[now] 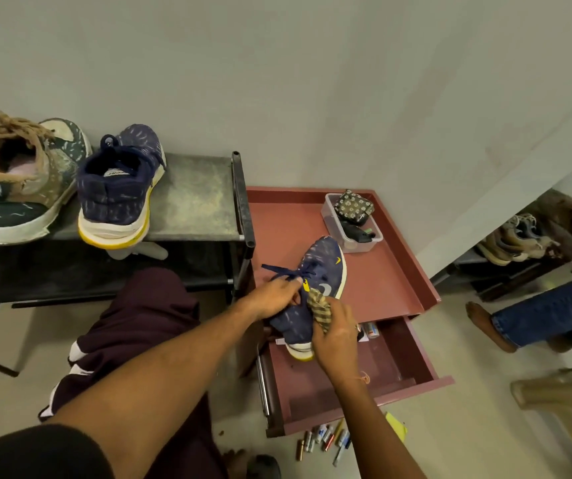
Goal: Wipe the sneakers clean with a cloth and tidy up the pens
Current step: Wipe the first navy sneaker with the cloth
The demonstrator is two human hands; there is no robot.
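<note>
Grey wall (312, 81) and pale floor (467, 444): I am cleaning a shoe at the reddish table (391, 281).

To my left stands a dark shoe rack (194, 198) carrying a brown and green sneaker (18, 181) and a matching sneaker (118, 191). The table's drawer (412, 354) is pulled open. The navy sneaker (322, 267) lies with its toe over the tabletop and its heel over the drawer. My left hand (274, 295) grips it at the laces, fingers curled. My right hand (334, 337) is closed around a checked cloth (321, 307), pressing it to the shoe's side. The pens (326, 439) lie scattered on the floor just in front of the drawer.
</note>
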